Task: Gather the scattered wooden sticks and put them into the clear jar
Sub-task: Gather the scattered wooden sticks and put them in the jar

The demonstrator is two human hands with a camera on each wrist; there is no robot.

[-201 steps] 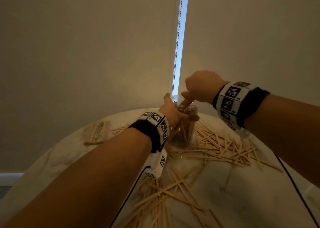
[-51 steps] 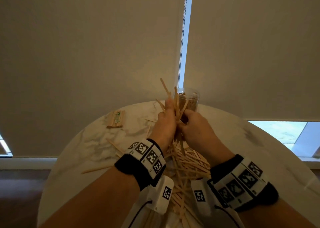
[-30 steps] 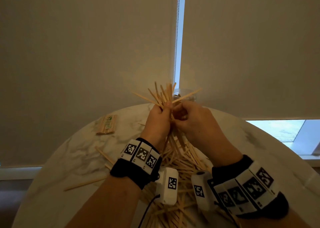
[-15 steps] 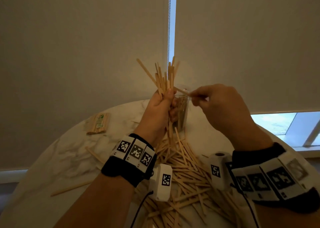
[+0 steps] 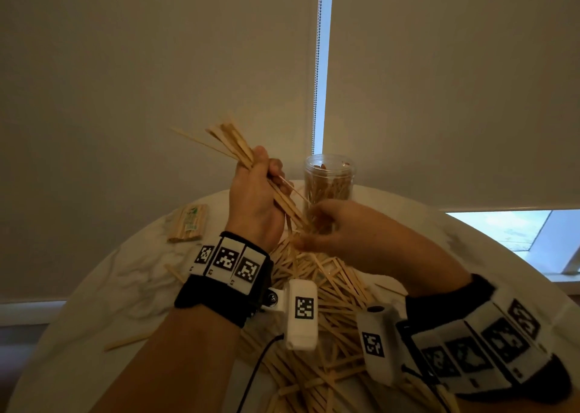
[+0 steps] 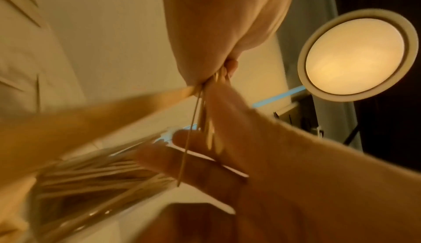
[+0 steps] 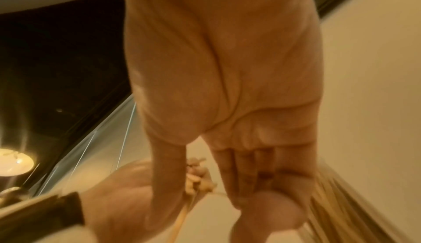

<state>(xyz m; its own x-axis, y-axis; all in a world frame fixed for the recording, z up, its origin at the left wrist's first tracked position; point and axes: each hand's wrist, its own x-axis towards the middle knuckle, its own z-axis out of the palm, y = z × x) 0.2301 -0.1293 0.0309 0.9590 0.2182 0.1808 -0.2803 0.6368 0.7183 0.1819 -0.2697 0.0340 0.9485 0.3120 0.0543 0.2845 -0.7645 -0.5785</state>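
My left hand (image 5: 266,174) grips a bundle of wooden sticks (image 5: 232,143) above the table; the bundle leans up and to the left. My right hand (image 5: 314,224) is just below it, with straight fingers (image 6: 182,156) against the bundle's lower ends (image 6: 209,120). The clear jar (image 5: 329,180) stands upright behind the hands, partly filled with sticks, and neither hand touches it. Many loose sticks (image 5: 332,290) lie in a heap on the table under my wrists. In the right wrist view, the stick ends (image 7: 196,176) show between my thumb and fingers.
A wrapped pack of sticks (image 5: 188,223) lies at the back left of the round white marble table (image 5: 103,287). A single stick (image 5: 128,342) lies near the table's left edge. Roller blinds hang close behind the jar.
The bundle in my left hand has tipped from upright to leaning left. My right hand has dropped from pinching a stick near the jar's mouth to the bundle's lower ends.
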